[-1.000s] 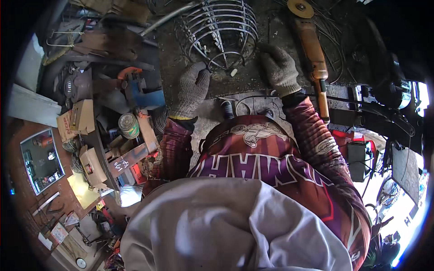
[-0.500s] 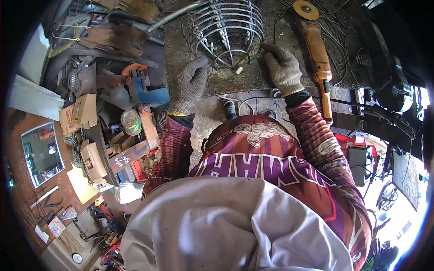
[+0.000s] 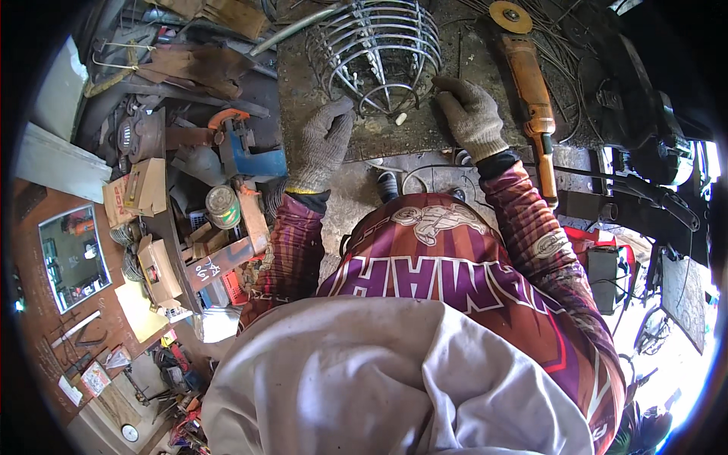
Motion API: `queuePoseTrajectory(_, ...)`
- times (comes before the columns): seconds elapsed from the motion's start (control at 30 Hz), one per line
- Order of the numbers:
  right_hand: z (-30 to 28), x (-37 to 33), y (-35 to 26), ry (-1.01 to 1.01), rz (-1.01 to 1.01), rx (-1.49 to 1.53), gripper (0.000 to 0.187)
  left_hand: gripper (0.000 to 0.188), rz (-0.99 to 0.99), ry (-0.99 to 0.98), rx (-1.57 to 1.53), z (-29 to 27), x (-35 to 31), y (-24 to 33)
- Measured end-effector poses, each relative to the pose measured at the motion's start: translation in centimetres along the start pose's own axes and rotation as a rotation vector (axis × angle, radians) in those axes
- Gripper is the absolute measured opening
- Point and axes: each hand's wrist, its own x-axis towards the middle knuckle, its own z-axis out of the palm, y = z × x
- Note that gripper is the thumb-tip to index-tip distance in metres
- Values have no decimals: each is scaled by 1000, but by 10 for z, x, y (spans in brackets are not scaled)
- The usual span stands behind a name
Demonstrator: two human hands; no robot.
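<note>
A rounded cage of bent metal rods (image 3: 383,57) rests on the dark workbench (image 3: 447,133), with whitish lumps along its inner ribs. My left hand (image 3: 324,142), in a grey knit glove, is beside the cage's near left corner at the bench edge, fingers loosely bent and holding nothing visible. On the other side, my gloved right hand (image 3: 472,117) has its fingertips close to the cage's near right rim, thumb and fingers apart. Whether those fingertips touch the rods I cannot tell. Between the hands lies a small whitish piece (image 3: 400,119), just in front of the cage.
An orange angle grinder (image 3: 527,83) with a tan disc (image 3: 510,17) lies right of my right hand. Loose wire rods (image 3: 569,64) sit beyond it. Left of the bench are a blue-and-orange clamp-like tool (image 3: 254,155), a tin can (image 3: 222,205) and open cardboard boxes (image 3: 157,269).
My right hand's thumb and fingers have parted slightly. The left hand stays nearly in place beside the cage, and the view has shifted a little.
</note>
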Motion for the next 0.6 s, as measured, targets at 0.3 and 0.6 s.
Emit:
queuePoseTrajectory(0.3, -2, 2, -9, -103, -23, -296, 35, 26, -31, -46, 230, 4, 3, 24)
queuePoseTrajectory(0.6, 10, -2, -11, -108, -120, -554, 31, 26, 65, -63, 502, 10, 10, 29)
